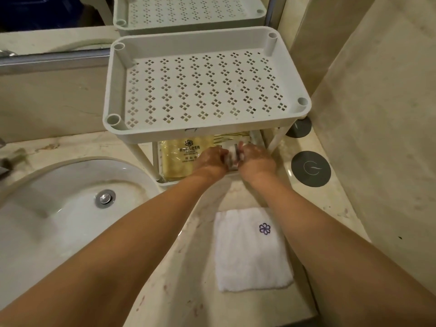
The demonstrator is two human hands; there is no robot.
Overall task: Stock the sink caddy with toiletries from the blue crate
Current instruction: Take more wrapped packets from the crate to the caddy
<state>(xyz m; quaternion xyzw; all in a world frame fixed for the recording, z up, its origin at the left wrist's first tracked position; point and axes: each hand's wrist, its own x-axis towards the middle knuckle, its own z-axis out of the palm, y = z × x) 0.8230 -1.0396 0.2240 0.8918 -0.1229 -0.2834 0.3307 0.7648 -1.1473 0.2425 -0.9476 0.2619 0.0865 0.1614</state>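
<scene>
Currently pinched by left hand (210,159) and right hand (257,159) under caddy (207,135) top tier: small packets (233,157) (probably light, slippery); grip edges.

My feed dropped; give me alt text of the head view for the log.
The left hand and right hand reach under the caddy's perforated top shelf, together holding a small white packet over the lower shelf beside a yellow packet. A folded white towel lies on the counter nearer the camera; the sink is to the left.
</scene>
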